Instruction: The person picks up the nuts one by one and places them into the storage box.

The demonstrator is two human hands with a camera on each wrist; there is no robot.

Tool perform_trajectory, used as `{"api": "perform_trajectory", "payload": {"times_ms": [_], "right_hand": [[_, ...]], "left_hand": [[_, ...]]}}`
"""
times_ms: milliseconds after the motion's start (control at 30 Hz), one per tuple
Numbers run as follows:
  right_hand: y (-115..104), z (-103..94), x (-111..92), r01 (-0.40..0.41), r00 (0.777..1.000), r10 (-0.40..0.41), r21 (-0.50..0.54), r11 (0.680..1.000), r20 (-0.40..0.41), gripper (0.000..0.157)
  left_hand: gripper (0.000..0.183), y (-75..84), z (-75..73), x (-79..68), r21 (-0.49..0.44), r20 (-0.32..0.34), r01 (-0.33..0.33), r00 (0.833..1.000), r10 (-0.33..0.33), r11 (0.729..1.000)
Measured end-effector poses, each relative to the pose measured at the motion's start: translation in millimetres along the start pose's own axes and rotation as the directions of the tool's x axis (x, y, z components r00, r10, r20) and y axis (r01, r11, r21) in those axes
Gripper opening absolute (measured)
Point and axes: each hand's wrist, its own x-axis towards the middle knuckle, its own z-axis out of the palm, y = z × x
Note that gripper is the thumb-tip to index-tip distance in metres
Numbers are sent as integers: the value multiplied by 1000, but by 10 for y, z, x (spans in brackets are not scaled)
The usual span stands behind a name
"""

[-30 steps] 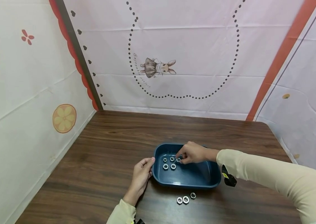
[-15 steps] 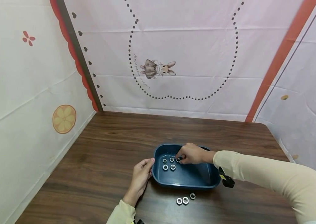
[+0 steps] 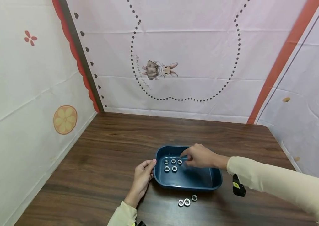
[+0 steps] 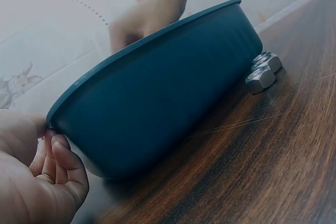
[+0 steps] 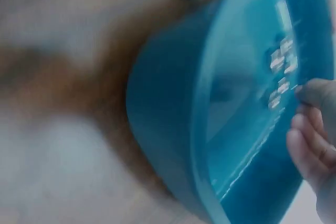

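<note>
A blue plastic tray [image 3: 187, 185] stands on the table with several metal hex nuts in it, a back row of three and a front row of two. My left hand [image 3: 143, 179] pinches the tray's left rim between thumb and fingers, as the left wrist view also shows. Over the tray's back part is my right hand [image 3: 200, 156], its fingers loosely bent and nothing between them. Just left of its fingertips lies the rightmost nut [image 3: 179, 162] of the back row. The right wrist view is blurred.
Three more hex nuts lie on the wooden table [image 3: 120, 141] in front of the tray, two side by side and one nut [image 3: 194, 198] slightly right and behind. Printed cloth [image 3: 187, 62] hangs behind the table and along both sides.
My right hand has let go of the rightmost back-row nut and shifted a little to the right, uncovering it. The left hand and the tray have stayed in place.
</note>
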Motion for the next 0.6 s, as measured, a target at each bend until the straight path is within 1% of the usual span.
{"api": "perform_trajectory", "payload": {"times_ms": [100, 167, 267, 367, 467, 533, 600], "right_hand": [[-120, -24, -232, -30, 992, 36, 47, 998, -122, 21], [-191, -21, -405, -43, 977, 64, 107, 993, -203, 18], [-286, 15, -669, -66, 950, 124, 204, 977, -286, 15], [-362, 95, -911, -101, 916, 196, 271, 957, -351, 13], [-429, 220, -1114, -129, 871, 263, 323, 938, -414, 11], [-469, 325, -1224, -124, 846, 285, 353, 927, -451, 11], [-499, 435, -1314, -99, 832, 284, 375, 922, -477, 10]], "left_hand": [[37, -5, 7, -2, 6, 2, -5, 1000, 5, 1000], [37, -4, 13, 0, 11, 2, -5, 1000, 5, 1000], [35, 3, 24, 6, 14, 0, -5, 1000, 5, 1000], [32, 7, 35, 22, 9, -6, 0, 1000, 0, 1000], [32, 2, 37, 36, 10, -8, 7, 1000, -7, 1000], [34, -7, 31, 40, 13, -7, 9, 1000, -9, 1000], [37, -20, 18, 32, 19, -10, 8, 1000, -8, 1000]]}}
